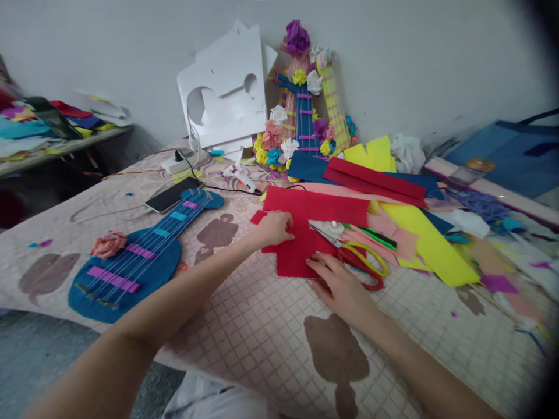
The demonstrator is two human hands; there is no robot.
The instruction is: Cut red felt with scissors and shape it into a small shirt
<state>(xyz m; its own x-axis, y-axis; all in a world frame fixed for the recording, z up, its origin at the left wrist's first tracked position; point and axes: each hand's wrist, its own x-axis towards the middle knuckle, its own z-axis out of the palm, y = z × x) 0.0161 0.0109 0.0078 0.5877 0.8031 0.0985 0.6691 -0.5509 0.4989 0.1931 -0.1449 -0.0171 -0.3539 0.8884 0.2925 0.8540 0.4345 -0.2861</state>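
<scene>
Nearest, the right hand (339, 286) has its grip loosely spread, fingertips resting at the edge of the red sheet (292, 262), which lies on the surface (236, 326) between both hands. It looks light, bendy and easily creased; I'd take it by a near corner, gently. Farther in, the left hand (274, 228) curls over it, though I can't tell whether that grip pinches anything. Beyond lies a white glue gun (240, 176).

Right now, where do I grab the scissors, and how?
Probably best by the yellow and red handles, coming from the near right with your right hand. Their loops give your grip an easy hold and lie toward that side, while the metal blades point away and leftward.
</scene>
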